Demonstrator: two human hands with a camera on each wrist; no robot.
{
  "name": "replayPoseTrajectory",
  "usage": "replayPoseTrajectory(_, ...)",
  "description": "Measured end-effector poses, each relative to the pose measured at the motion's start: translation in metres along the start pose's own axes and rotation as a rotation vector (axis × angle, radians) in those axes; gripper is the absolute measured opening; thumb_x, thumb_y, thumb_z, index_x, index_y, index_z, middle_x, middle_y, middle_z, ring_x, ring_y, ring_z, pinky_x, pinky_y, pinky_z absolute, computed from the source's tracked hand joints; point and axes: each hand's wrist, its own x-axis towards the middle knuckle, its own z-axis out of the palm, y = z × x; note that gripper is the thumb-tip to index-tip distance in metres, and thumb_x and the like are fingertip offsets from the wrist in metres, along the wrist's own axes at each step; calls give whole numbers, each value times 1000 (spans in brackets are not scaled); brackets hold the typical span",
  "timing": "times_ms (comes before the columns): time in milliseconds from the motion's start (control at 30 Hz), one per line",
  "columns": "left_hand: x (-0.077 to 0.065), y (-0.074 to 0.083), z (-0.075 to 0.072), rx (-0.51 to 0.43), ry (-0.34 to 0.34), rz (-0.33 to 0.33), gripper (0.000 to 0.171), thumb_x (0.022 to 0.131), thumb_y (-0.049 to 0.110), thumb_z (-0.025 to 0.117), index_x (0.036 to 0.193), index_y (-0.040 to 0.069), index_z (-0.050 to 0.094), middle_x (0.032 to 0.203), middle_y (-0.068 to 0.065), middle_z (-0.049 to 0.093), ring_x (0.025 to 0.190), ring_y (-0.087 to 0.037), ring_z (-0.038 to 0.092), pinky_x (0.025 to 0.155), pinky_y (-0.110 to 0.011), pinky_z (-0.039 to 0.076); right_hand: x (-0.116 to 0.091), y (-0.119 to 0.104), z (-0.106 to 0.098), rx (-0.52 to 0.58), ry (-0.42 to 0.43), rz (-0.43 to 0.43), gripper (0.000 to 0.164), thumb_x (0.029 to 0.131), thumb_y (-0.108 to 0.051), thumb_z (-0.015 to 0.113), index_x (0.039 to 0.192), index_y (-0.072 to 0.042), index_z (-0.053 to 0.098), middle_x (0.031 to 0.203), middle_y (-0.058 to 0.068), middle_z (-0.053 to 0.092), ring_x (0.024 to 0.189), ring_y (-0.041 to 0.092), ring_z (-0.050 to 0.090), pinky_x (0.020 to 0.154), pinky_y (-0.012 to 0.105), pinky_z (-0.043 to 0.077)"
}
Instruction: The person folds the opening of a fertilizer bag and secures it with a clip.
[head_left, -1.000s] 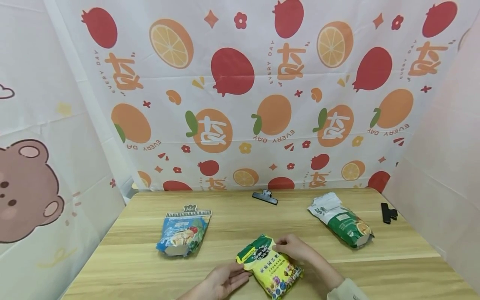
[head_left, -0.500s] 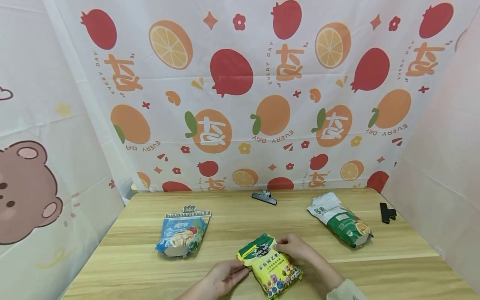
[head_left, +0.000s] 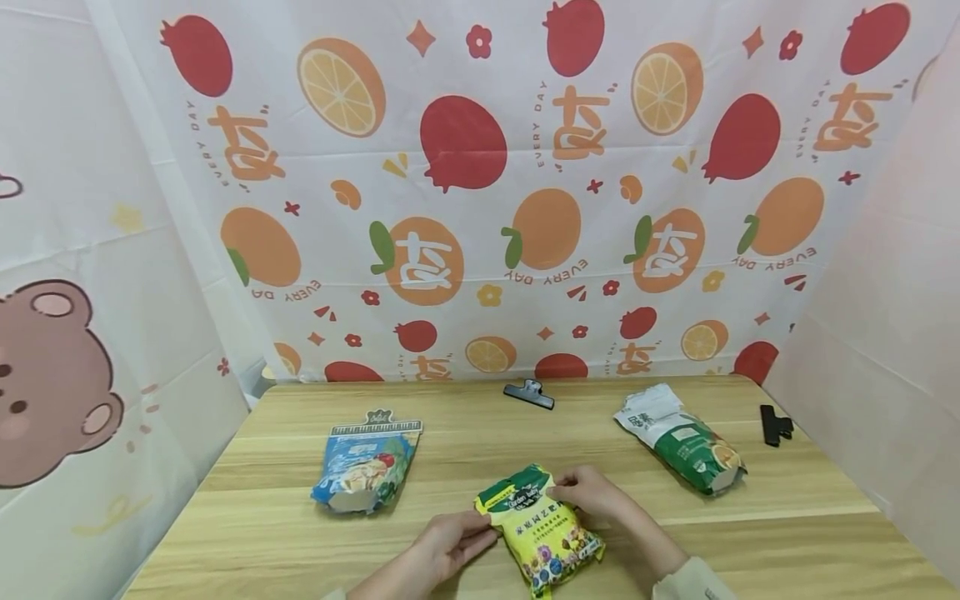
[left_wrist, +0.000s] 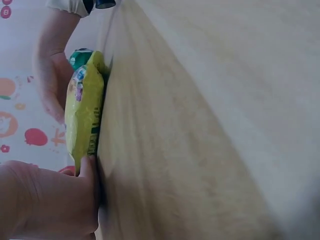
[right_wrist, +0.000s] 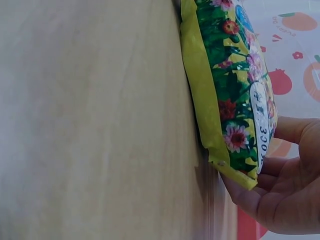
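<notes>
A yellow and green fertilizer bag (head_left: 551,537) with flowers printed on it lies face up at the front middle of the table. My left hand (head_left: 450,542) pinches its upper left corner; in the left wrist view the fingers meet the bag's edge low over the wood. On the opposite side, my right hand (head_left: 588,493) grips the upper right edge, its thumb over the printed face and the other fingers mostly hidden behind. The right wrist view shows the bag's side (right_wrist: 235,100) with its yellow seam along the tabletop.
Left of the hands lies a blue food bag (head_left: 367,471) with a piano-key clip (head_left: 377,428) across its top. A green and white bag (head_left: 682,442) with a folded top lies to the right. Black clips rest at the back (head_left: 529,393) and right edge (head_left: 776,426). Printed cloths (head_left: 480,275) enclose the table.
The fertilizer bag has turned slightly clockwise, its lower end shifting a little left and its top edging away from me. My left hand has moved slightly up with it; the right hand stays nearly still.
</notes>
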Motion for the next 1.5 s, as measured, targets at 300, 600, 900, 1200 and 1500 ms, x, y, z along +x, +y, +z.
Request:
replayPoseTrajectory(300,11,7,3,-109,32,34,30,84,-17,51,113,-23,47,79,-19,65,75,-25,64,85,-36,47,2,-1,1,74,16,61,20,88,-19,63,84,1,63,75,3,55,66,14,52,57,28,47)
replayPoseTrajectory(600,31,16,-4,30,-28,92,34,83,-18,52,115,-24,43,81,-19,64,80,-29,65,81,-34,49,6,3,0,121,23,88,23,87,-22,63,86,1,62,77,4,57,67,15,56,59,31,51)
replayPoseTrajectory(900,24,16,9,392,-67,182,42,83,-14,56,118,-26,38,103,-29,57,94,-33,60,79,-34,50,0,2,-1,190,-11,143,23,88,-21,63,92,1,62,74,5,58,60,14,55,50,26,50)
replayPoseTrajectory(1200,5,5,21,538,-31,145,41,81,-8,62,114,-21,40,99,-20,50,89,-27,57,75,-33,52,-11,3,-5,285,-144,93,25,90,-15,60,73,-8,43,66,-1,41,52,8,37,46,18,31)
replayPoseTrajectory(1500,-1,-3,22,565,-96,184,43,80,-9,63,114,-21,39,94,-18,46,78,-21,59,67,-34,54,-14,1,-2,322,-152,77,17,88,-11,60,78,-5,48,65,-1,41,53,8,35,46,17,29)
